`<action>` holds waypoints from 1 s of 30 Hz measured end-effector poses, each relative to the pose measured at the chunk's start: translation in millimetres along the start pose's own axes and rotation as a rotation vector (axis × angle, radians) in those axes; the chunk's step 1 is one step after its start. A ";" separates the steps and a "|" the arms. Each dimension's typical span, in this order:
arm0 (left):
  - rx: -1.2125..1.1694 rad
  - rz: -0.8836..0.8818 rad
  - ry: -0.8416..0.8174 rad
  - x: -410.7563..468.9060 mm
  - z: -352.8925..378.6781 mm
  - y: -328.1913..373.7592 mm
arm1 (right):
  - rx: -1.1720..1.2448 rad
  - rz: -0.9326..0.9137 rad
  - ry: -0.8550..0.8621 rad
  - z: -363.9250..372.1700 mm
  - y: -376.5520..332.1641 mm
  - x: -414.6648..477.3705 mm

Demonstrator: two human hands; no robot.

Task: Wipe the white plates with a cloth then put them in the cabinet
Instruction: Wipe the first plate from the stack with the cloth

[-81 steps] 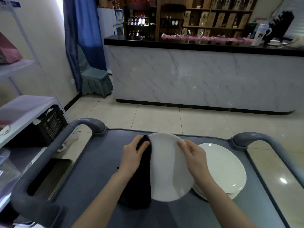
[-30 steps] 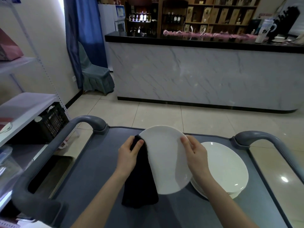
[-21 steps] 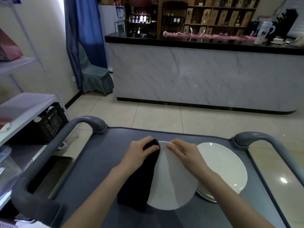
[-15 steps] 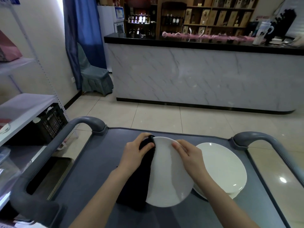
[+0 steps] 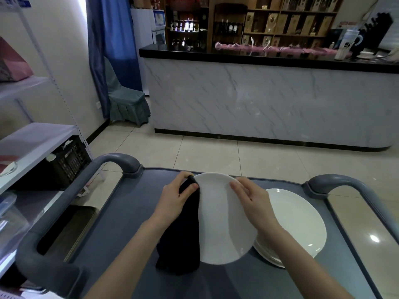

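Moved: white plate [image 5: 222, 229] slightly higher than before; hands wider apart.
Left: left hand [image 5: 174, 201] clamps black cloth [image 5: 183, 240] on the plate's left rim.
Right: right hand [image 5: 254, 201] grasps the far right rim.
Cart: plate stack [image 5: 298, 225] rests right on grey cart tray [image 5: 125, 212], partly behind held plate.
Surfaces: glossy round plates; fuzzy drooping cloth; matte tray.

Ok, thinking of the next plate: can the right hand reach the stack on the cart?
Likely yes, once freed: the right hand grips the plate being wiped, but the stack lies just beside it.
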State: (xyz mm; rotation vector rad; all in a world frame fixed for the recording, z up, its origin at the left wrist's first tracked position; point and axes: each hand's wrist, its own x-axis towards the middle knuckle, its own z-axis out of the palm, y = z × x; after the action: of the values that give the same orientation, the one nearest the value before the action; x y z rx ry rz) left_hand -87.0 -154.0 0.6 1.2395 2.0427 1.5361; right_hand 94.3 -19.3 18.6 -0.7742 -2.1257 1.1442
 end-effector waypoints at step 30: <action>0.046 0.070 -0.141 -0.6 -5.6 7.6 | -0.091 -0.014 -0.210 2.4 -4.9 16.8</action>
State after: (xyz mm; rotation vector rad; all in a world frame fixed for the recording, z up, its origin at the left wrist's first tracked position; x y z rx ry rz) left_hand -87.0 -157.6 9.4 1.4078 1.9746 1.3955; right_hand 80.7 -10.6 25.5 -0.7045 -2.3671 1.1720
